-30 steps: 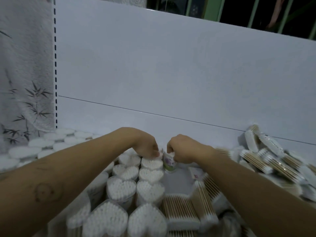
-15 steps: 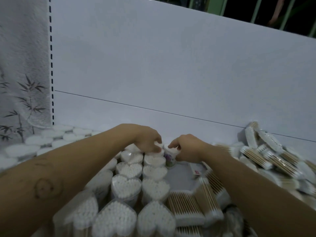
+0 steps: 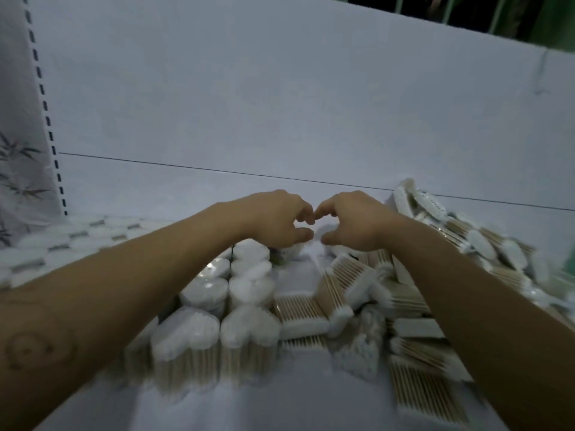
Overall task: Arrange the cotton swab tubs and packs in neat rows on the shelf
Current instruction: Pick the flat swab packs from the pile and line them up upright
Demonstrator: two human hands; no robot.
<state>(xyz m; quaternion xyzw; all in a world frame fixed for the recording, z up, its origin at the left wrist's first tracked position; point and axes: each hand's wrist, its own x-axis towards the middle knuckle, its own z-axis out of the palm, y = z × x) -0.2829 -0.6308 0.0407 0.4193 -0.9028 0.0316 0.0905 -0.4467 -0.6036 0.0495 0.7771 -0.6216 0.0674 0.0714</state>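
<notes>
Cotton swabs all over the place, but neither hand has hold of any. The left hand [image 3: 280, 220] and right hand [image 3: 354, 223] hover side by side above the shelf [image 3: 295, 409], both released, with fingers loosely curled and index tips almost meeting. I can't tell if they actually touch.

Right under the left hand, at about 6 o'clock, there's a small tub [image 3: 277, 259] with something green on its side, too blurry to read. From there the heart-shaped tubs [image 3: 186, 331] stand upright in two tidy rows, packed against each other and running down toward 7 o'clock.

At 5 o'clock from the right hand, the flat packs [image 3: 301, 309] of wooden-stick swabs lie tumbled, some flat and some tilted on each other. A bigger messy heap of packs [image 3: 485, 244] piles up at 3 o'clock against the back panel [image 3: 280, 104], which fills everything at 12.

Way out at 9 o'clock sit round white tubs [image 3: 46, 244], blurry, and past them hangs a cloth [image 3: 18, 169] with a bamboo-leaf print.
</notes>
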